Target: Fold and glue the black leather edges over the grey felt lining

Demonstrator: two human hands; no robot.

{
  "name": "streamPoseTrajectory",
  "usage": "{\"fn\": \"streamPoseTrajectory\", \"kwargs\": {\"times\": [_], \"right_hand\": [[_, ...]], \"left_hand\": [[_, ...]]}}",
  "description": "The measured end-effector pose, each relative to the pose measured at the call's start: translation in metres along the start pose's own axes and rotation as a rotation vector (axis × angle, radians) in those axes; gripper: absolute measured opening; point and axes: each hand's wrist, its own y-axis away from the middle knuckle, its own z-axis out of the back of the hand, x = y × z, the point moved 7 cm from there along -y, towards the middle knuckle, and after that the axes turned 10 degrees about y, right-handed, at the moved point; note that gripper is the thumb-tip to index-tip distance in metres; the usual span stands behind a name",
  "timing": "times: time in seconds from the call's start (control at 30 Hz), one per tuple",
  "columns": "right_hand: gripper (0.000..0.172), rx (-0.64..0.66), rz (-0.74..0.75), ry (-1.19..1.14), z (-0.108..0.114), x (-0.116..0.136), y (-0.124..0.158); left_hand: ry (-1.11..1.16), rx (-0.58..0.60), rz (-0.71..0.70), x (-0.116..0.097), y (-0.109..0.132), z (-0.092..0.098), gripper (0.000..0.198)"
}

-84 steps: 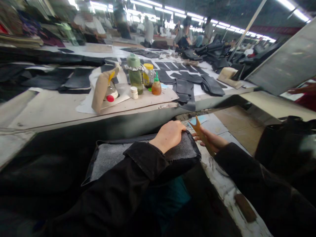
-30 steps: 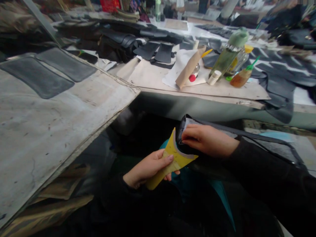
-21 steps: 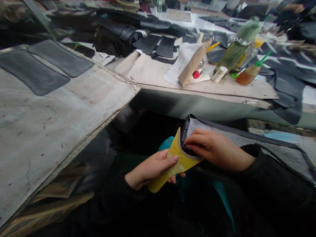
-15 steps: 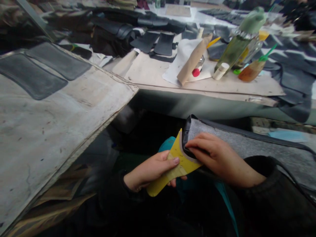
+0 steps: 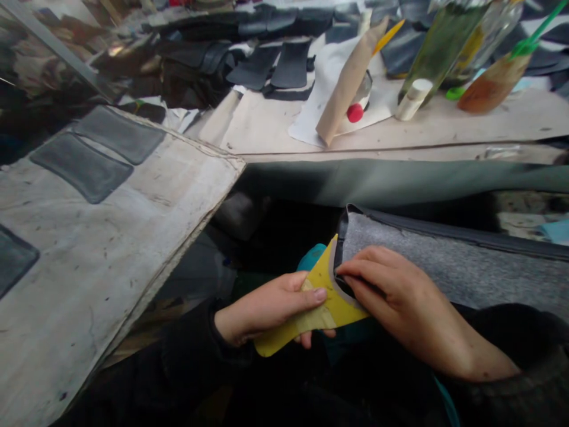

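My left hand (image 5: 275, 302) grips a yellow flat piece (image 5: 317, 314) with a rounded narrow end and a wide, curved-in end edged in grey; its thumb lies on top, fingers underneath. At the curved edge, my right hand (image 5: 391, 290) pinches with thumb and forefinger a dark strip or edge (image 5: 344, 287) that I cannot make out clearly. Behind the right hand lies a long grey felt-like panel (image 5: 422, 255) with black edging. Teal cloth (image 5: 311, 256) shows beneath the yellow piece.
At left, a worn table (image 5: 146, 237) bears dark flat pieces (image 5: 89, 163). The bench ahead holds a brown paper roll (image 5: 351, 83), a white-capped tube (image 5: 414, 99), a green bottle (image 5: 448, 47), an amber squeeze bottle (image 5: 495, 86) and black leather-like pieces (image 5: 291, 65). A dark gap lies below.
The view has shifted, showing more of the left table and cutting off the tops of the bottles. Both hands keep nearly the same hold; the right forearm is more bared.
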Motion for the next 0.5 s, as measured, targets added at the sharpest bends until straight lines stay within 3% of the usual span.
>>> {"fn": "streamPoseTrajectory", "kwargs": {"times": [0.23, 0.5], "right_hand": [[0.013, -0.054, 0.009, -0.034, 0.002, 0.001, 0.001], [0.009, -0.206, -0.166, -0.302, 0.015, -0.012, 0.009]], "left_hand": [[-0.020, -0.022, 0.029, -0.005, -0.001, 0.000, 0.030], [-0.068, -0.046, 0.067, -0.008, -0.008, -0.005, 0.029]]}}
